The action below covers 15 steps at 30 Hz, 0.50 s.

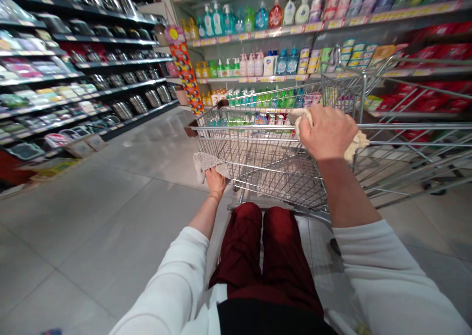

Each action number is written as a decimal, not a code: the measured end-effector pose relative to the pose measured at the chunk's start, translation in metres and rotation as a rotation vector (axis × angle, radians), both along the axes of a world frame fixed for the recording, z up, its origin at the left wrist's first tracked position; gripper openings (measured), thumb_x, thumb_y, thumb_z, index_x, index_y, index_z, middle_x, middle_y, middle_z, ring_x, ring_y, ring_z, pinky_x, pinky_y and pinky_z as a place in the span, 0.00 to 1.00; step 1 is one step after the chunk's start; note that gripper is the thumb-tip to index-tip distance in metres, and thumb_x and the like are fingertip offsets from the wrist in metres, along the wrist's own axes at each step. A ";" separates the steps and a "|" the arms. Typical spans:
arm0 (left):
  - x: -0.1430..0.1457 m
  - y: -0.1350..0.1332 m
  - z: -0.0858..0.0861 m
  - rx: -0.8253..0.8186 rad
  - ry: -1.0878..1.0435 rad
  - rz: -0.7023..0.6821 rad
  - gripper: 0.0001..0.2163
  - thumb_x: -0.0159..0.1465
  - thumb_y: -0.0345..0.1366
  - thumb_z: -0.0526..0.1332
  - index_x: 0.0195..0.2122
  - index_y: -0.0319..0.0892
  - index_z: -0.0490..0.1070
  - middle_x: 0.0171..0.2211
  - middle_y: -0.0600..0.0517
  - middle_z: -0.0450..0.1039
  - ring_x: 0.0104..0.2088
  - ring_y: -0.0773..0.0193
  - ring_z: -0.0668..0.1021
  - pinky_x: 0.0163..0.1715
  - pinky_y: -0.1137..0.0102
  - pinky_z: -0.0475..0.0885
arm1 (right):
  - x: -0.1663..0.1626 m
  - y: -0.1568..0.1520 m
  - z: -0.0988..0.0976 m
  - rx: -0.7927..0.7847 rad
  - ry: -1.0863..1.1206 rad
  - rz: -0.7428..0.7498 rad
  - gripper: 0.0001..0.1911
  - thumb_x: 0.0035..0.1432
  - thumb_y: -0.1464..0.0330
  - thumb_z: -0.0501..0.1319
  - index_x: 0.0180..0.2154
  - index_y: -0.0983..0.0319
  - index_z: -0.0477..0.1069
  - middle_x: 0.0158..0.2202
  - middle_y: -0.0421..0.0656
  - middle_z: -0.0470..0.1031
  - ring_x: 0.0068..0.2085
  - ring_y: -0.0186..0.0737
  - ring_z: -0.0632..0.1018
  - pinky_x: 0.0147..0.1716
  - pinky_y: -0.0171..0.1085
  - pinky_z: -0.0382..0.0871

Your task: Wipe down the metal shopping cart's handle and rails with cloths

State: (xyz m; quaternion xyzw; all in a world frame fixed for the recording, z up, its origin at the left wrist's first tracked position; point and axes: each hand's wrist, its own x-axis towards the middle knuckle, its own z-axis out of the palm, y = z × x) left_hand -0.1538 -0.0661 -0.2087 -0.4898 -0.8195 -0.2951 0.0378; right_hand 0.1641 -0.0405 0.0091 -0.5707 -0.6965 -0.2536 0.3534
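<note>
Fingers (309, 128) of the right hand (328, 131) are curling down over a cream cloth (357, 143) and clenching it against the top rail of the shopping cart (258, 127), towards the rail's right end. The cloth is bunching out on both sides of the palm, so the grip seems meant to press fabric onto the metal rather than merely carry it. Lower down, the left hand (216, 181) is reaching to the near left corner of the basket, its fingers pinching a patterned cloth (206, 162) that is touching the wire there. Through the basket's wire walls, only the floor tiles (121, 178) and shelf goods are showing. Another cart (424, 143) is standing just beside it on the right, and soap bottles (261, 16) are lining the shelves behind.
</note>
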 end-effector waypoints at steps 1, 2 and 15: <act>0.000 -0.001 -0.002 -0.005 0.004 -0.001 0.18 0.68 0.37 0.53 0.57 0.37 0.67 0.58 0.35 0.67 0.61 0.45 0.68 0.62 0.56 0.64 | 0.000 0.001 -0.001 0.008 0.001 -0.002 0.17 0.67 0.60 0.49 0.41 0.62 0.73 0.37 0.50 0.77 0.38 0.43 0.70 0.34 0.42 0.48; 0.000 -0.002 -0.004 -0.014 0.005 -0.003 0.18 0.68 0.36 0.52 0.57 0.36 0.67 0.57 0.35 0.67 0.60 0.45 0.69 0.61 0.56 0.64 | -0.001 0.002 -0.001 0.013 -0.002 0.000 0.17 0.67 0.60 0.49 0.41 0.61 0.73 0.37 0.49 0.77 0.38 0.43 0.70 0.35 0.41 0.48; -0.024 0.016 -0.001 -0.213 0.006 -0.023 0.18 0.59 0.28 0.57 0.50 0.44 0.72 0.55 0.40 0.69 0.55 0.47 0.73 0.52 0.59 0.71 | 0.000 0.028 -0.005 -0.019 0.010 0.013 0.17 0.67 0.60 0.48 0.41 0.61 0.72 0.38 0.50 0.75 0.40 0.47 0.71 0.37 0.43 0.54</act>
